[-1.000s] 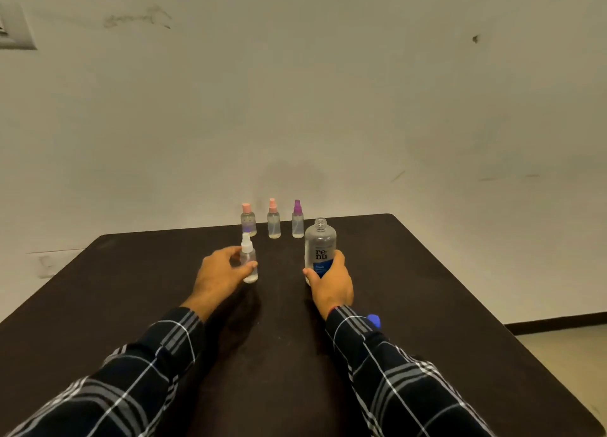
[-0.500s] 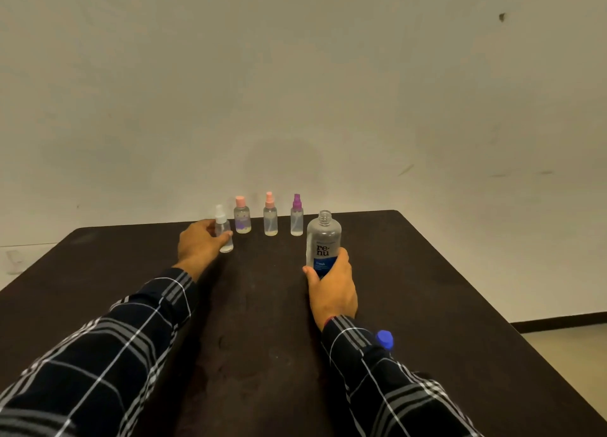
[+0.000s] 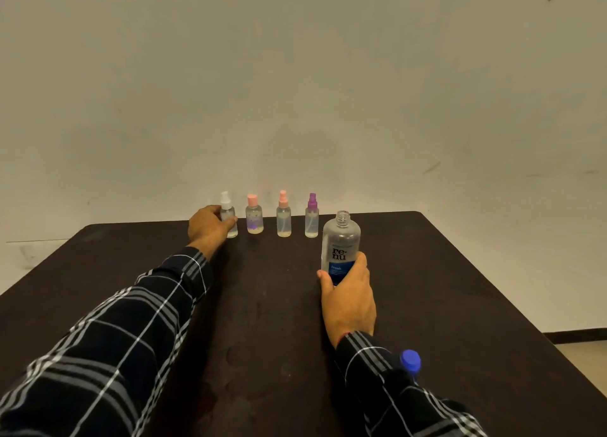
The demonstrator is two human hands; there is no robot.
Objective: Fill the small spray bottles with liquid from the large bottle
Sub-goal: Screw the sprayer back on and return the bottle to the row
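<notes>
While left hand (image 3: 207,228) grips a spray bottle (image 3: 229,220), its side is hidden.
Right hand (image 3: 348,295) wraps large bottle's (image 3: 340,241) base; sleeve (image 3: 374,367) half-covers cap (image 3: 410,360).

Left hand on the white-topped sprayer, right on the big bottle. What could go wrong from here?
The large bottle, uncapped, is gripped low by the right hand; a bump may spill it.
The left hand holds the white-topped sprayer close to the round-capped pink bottle; withdrawing could topple the neighbour.
The blue cap sits beside the right sleeve, which might sweep it away.
</notes>
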